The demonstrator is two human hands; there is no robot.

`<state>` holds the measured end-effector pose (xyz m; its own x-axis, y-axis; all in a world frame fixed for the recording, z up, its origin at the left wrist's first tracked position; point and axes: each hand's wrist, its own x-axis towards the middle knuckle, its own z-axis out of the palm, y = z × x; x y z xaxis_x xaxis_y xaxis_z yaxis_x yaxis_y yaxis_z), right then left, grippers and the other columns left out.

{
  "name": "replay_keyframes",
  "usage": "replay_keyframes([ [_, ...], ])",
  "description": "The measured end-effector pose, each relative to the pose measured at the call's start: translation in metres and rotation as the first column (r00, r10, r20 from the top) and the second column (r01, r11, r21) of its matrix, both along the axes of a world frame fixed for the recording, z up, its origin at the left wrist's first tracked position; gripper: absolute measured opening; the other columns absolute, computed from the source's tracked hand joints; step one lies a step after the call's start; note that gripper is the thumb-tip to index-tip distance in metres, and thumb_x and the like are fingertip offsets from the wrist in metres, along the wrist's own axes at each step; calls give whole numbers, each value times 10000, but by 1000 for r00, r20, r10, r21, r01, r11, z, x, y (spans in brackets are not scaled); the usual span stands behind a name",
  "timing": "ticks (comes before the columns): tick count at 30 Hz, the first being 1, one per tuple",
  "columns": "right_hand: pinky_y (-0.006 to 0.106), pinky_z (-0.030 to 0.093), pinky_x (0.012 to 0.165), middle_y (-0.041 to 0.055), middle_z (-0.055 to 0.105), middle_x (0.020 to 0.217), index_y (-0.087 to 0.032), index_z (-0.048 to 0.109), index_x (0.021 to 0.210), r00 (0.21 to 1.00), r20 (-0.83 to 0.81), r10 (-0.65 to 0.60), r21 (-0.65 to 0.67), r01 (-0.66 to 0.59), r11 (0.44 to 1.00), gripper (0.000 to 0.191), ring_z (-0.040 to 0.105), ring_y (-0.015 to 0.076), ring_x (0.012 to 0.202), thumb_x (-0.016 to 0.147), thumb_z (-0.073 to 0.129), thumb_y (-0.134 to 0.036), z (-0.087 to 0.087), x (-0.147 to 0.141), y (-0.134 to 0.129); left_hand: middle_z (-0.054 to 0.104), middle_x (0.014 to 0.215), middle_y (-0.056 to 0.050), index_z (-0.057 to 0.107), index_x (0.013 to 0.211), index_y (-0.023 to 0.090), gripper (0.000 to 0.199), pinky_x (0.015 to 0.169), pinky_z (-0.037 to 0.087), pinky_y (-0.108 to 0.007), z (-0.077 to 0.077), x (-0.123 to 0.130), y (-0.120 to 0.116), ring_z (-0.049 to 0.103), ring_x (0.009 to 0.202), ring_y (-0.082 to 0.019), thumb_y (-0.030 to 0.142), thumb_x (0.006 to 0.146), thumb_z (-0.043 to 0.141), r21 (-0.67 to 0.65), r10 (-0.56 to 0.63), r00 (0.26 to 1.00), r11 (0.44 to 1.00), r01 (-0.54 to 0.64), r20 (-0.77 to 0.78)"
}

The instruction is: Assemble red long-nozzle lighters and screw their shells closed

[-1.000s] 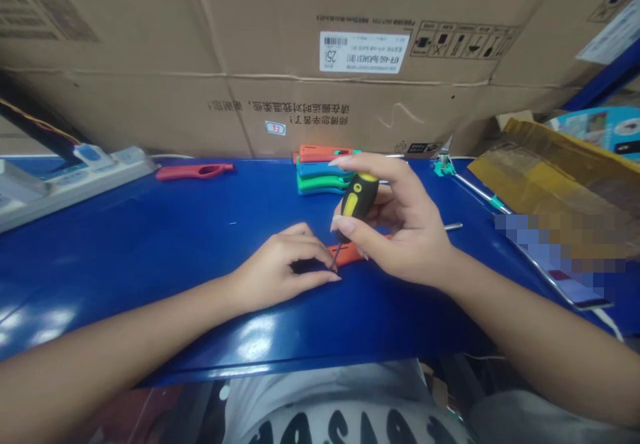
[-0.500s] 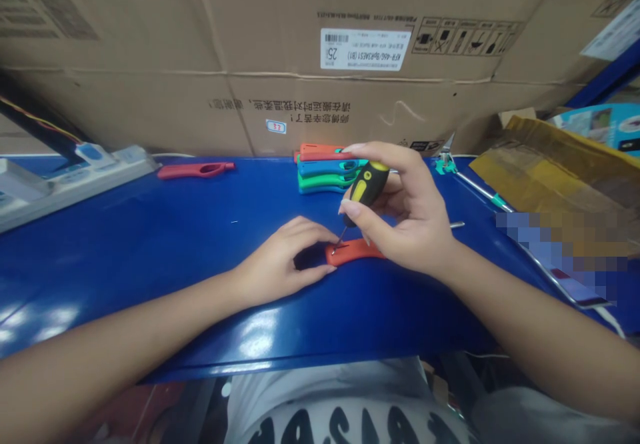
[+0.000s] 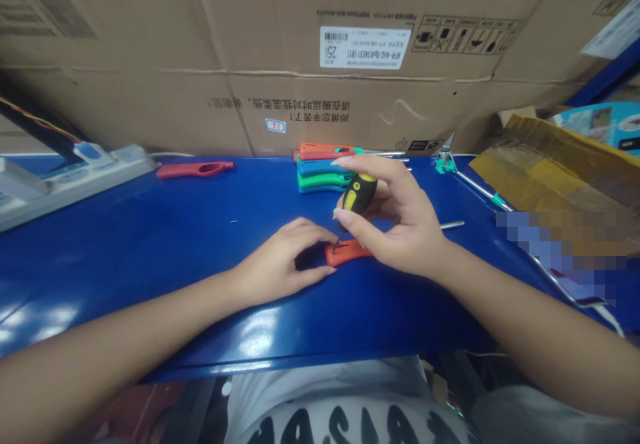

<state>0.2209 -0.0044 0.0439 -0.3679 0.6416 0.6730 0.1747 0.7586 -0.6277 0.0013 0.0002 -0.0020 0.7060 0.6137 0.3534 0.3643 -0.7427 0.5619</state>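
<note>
An orange long-nosed lighter [image 3: 346,251] lies on the blue tabletop, its metal tube sticking out past my right hand. My left hand [image 3: 287,257] pinches the rounded end of its handle between fingers and thumb. In my right hand [image 3: 403,221] is a short black and yellow screwdriver [image 3: 359,194], gripped by its handle and tilted. The blade points down to the end of the orange handle, where its tip appears to touch. Part of the handle is hidden under my right hand.
Behind the hands, several lighters [image 3: 320,167] in orange, blue and green are stacked against a cardboard box [image 3: 280,44]. A red handle shell [image 3: 195,170] and a white power strip [image 3: 75,181] lie left. Pliers [image 3: 445,161] and a taped package [image 3: 555,171] are right.
My right hand and the screwdriver's handle have shifted slightly left and down, while the tip stays at the same end of the orange lighter. My left hand has not moved.
</note>
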Motion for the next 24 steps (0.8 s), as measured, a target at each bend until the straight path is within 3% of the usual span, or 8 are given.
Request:
replay_keyframes([
  [7,265,610,695,61,609,1368,-287,491,1407,996,91,-10,11,9,1000,534,706,173,989,910,673,-215,1,3,1,680,1223,-86,623,1262,201,367,1022,494,-423,0,-1,-2,601,1146,-247,303,917,693,-39,7,1000,999,-8,-30],
  [10,260,609,672,82,489,1514,-314,373,1494,982,175,67,-18,-65,998,656,678,209,1117,911,654,-207,5,5,1,697,1146,-70,636,1219,209,309,982,506,-421,2,0,-2,612,1081,-241,264,919,682,-28,0,999,1000,-2,-44],
  [13,266,624,747,100,362,1605,-308,281,1542,968,202,151,-56,-143,988,719,600,232,1274,918,602,-153,8,6,0,701,1118,-63,638,1197,209,283,976,501,-418,3,1,-2,611,1064,-237,269,923,677,-17,-11,999,1000,10,-50],
  [16,276,629,799,109,378,1590,-289,273,1546,966,183,183,-59,-175,983,694,588,215,1288,933,542,-108,8,6,0,690,1172,-68,623,1219,209,302,1010,479,-419,2,1,-2,596,1115,-238,280,930,676,-12,-22,999,1000,22,-41],
  [20,312,633,825,85,493,1518,-312,354,1507,975,216,46,76,-64,995,619,674,197,1132,952,592,-179,2,7,2,689,1124,-63,631,1199,216,254,987,482,-404,1,0,-2,598,1079,-233,281,954,646,10,-30,999,999,31,-41],
  [24,338,628,846,68,624,1399,-307,447,1452,953,252,-170,346,76,935,595,708,216,1044,914,700,-328,1,8,1,685,1102,-66,623,1214,216,263,946,493,-399,2,0,-3,609,1033,-237,282,960,632,23,-36,997,999,37,-65],
])
